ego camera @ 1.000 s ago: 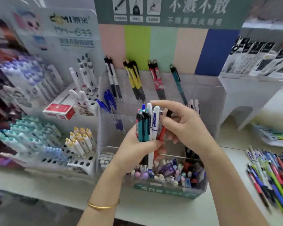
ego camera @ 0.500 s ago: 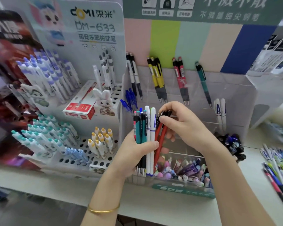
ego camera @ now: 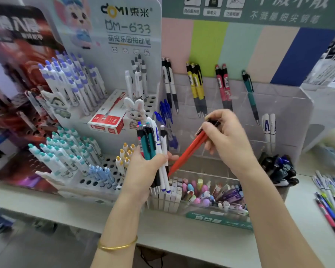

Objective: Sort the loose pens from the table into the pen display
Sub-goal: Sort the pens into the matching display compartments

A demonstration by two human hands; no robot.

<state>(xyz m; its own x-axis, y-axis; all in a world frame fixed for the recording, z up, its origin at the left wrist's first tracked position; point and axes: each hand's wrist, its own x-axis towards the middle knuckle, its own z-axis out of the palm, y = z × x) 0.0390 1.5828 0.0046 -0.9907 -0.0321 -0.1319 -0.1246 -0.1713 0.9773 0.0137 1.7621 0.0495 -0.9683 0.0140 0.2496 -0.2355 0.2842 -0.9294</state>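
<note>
My left hand (ego camera: pixel 143 171) grips an upright bundle of pens (ego camera: pixel 153 144), teal, white and dark ones, in front of the clear pen display (ego camera: pixel 278 113). My right hand (ego camera: pixel 228 140) pinches the black tops of two red pens (ego camera: pixel 186 151), which slant down to the left, tips near the bundle. The display's back row holds black-white pens (ego camera: pixel 169 84), yellow pens (ego camera: pixel 196 88), pink-red pens (ego camera: pixel 223 88) and one teal pen (ego camera: pixel 250 95). Two white pens (ego camera: pixel 269 130) stand at its right. Loose pens (ego camera: pixel 333 202) lie on the table at the right edge.
A white perforated stand (ego camera: pixel 97 180) on the left holds rows of capped pens and a red box (ego camera: pixel 106 120). A front tray (ego camera: pixel 211 192) holds erasers and small items. A dark pile of pens (ego camera: pixel 278 169) lies right of the display. The table edge (ego camera: pixel 162 233) runs below.
My right hand has pulled the two red pens out of the bundle and tilted them away to the right. The view has shifted left and closer.
</note>
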